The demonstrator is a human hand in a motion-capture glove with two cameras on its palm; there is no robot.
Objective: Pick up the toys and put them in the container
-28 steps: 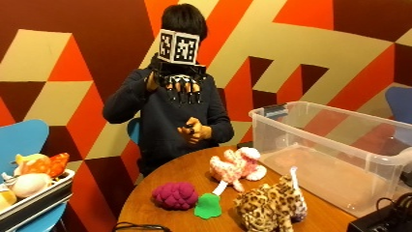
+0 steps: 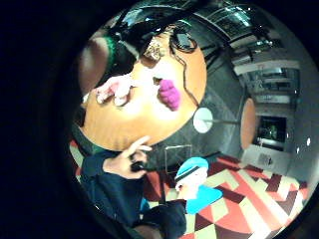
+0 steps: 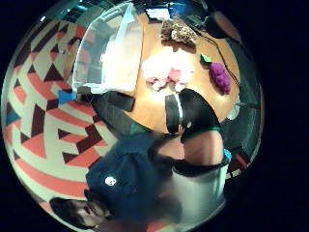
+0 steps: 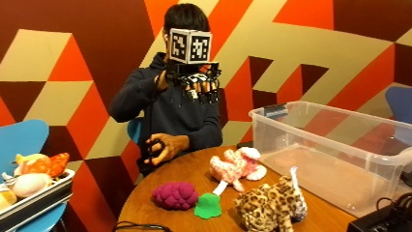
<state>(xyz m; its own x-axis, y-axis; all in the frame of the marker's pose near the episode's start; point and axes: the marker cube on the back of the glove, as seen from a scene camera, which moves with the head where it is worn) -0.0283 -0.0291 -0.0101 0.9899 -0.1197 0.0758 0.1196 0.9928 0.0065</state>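
Observation:
My gloved right hand (image 4: 196, 83) is raised at chest height in front of the person, well above the round wooden table (image 4: 183, 171). Its fingers hang loosely and hold nothing. On the table lie a pink and white plush (image 4: 235, 166) (image 3: 166, 72) (image 2: 113, 89), a purple plush (image 4: 175, 195) (image 2: 169, 93) (image 3: 219, 76), a small green toy (image 4: 208, 205) (image 3: 206, 58) and a leopard plush (image 4: 270, 205) (image 3: 177, 31). The clear plastic container (image 4: 309, 123) (image 3: 111, 53) stands at the table's right with no toys in it. The bare left hand (image 4: 161, 147) (image 2: 124, 159) holds a small black object at the table's edge.
A blue chair (image 4: 22, 137) at the left carries a tray (image 4: 35, 200) with several other toys. A black device (image 4: 386, 217) and cables sit at the table's front right corner. A second blue chair (image 4: 400, 101) stands behind the container.
My right hand has drifted slightly toward the container side at the same height. The toys and the left hand have not moved.

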